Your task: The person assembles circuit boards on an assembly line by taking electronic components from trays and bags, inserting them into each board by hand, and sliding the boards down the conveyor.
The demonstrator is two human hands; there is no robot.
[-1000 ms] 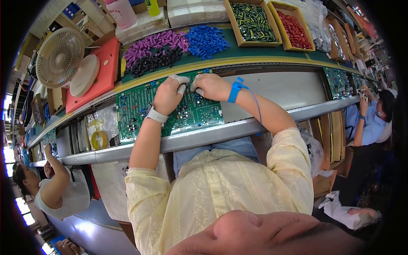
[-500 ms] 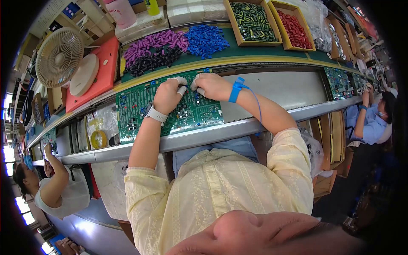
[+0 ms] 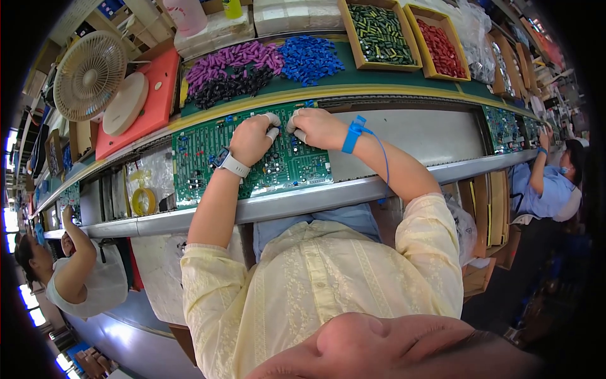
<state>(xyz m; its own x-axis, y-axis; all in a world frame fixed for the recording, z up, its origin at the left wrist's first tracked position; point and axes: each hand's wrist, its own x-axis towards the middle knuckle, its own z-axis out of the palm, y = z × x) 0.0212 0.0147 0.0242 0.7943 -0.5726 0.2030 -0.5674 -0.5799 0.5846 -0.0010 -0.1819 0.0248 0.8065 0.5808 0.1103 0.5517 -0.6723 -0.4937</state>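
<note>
A large green circuit board (image 3: 291,169) studded with small components lies in front of me on the rail line. My left hand (image 3: 252,138), with a watch on its wrist, rests over the board's upper middle, its white-covered fingertips bent down and closed. Close beside it on the right, my right hand (image 3: 317,128) wears a blue wrist strap (image 3: 351,136) with a cord. Its covered fingers are also curled together at the board's far part. Whatever small part either hand may pinch is hidden by the fingers.
Beyond the rail lie piles of purple (image 3: 235,58), black (image 3: 230,91) and blue parts (image 3: 309,58). Boxes of green (image 3: 380,33) and red parts (image 3: 439,49) stand right of them. A fan (image 3: 90,76) is at left, a metal rail (image 3: 278,205) nearer me. Co-workers sit both sides.
The view has shifted slightly. Both hands stay at nearly the same spot over the board, fingers still bent down.
</note>
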